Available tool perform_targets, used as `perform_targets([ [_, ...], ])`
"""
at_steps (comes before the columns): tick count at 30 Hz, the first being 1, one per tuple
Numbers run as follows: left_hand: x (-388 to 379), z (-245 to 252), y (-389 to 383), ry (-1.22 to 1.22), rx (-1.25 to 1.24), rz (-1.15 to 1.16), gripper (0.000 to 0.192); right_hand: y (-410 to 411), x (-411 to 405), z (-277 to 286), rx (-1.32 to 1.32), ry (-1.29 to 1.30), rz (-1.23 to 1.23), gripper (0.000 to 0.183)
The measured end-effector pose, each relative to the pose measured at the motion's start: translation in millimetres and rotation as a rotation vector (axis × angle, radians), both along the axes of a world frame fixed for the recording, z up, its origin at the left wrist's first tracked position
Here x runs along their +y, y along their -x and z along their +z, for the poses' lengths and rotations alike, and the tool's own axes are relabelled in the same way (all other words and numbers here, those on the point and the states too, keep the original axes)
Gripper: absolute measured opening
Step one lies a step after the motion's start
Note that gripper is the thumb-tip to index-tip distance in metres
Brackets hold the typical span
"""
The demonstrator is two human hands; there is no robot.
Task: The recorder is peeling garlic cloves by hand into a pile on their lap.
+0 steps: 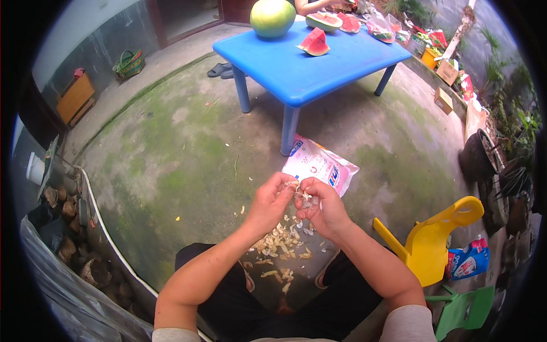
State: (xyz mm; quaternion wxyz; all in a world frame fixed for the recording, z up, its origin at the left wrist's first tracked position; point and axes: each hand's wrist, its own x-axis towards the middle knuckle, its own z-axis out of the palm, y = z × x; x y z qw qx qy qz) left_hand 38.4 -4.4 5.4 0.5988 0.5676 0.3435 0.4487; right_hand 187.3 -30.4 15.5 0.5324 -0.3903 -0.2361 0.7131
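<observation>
My left hand [273,196] and my right hand [324,205] meet fingertip to fingertip over the concrete ground. Between them they pinch a small pale item with papery skin [298,189], too small to name surely. White flaky bits [311,201] also sit in the curled fingers of my right hand. Below, between my feet, lies a scattered heap of pale yellowish peelings or shells [277,241]. Just beyond my hands a pink and white printed plastic bag [318,164] lies flat, close to a leg of the blue plastic table [295,81].
On the table are a whole watermelon [272,18], a cut wedge [314,42] and other cut pieces. A person's arm [314,6] shows behind it. A yellow plastic chair [431,239] and a green one [466,312] stand at right. A white hose [104,226] runs along the left.
</observation>
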Motion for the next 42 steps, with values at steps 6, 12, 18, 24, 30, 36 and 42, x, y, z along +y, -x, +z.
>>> perform_targets([
  [6,1.1,2.5,3.0,-0.301,0.22,0.061,0.007,-13.6,3.8,6.8,-0.027,0.067,0.182,0.016],
  [12,4.5,12.5,11.7,-0.313,0.326,0.01,0.012,-18.6,3.9,13.0,-0.099,0.045,0.237,0.017],
  [18,4.9,6.6,18.9,-0.574,0.492,-0.002,0.009,-13.6,4.6,18.0,-0.148,0.086,0.23,0.01],
  [24,-2.6,-1.4,19.5,-0.548,0.558,-0.119,0.015,-17.2,3.9,0.9,-0.208,0.077,0.291,0.009],
  [30,-10.2,-4.9,13.4,-0.541,0.61,-0.042,0.013,-13.5,5.0,2.6,-0.332,0.05,0.255,0.009],
  [36,-4.6,-2.0,11.5,0.148,0.052,-0.169,0.012,-7.6,1.8,12.9,-0.387,0.0,0.208,0.008],
  [42,4.9,9.9,17.1,0.474,-0.253,-0.175,0.007,-12.6,2.1,-3.4,-0.497,-0.225,0.142,0.004],
])
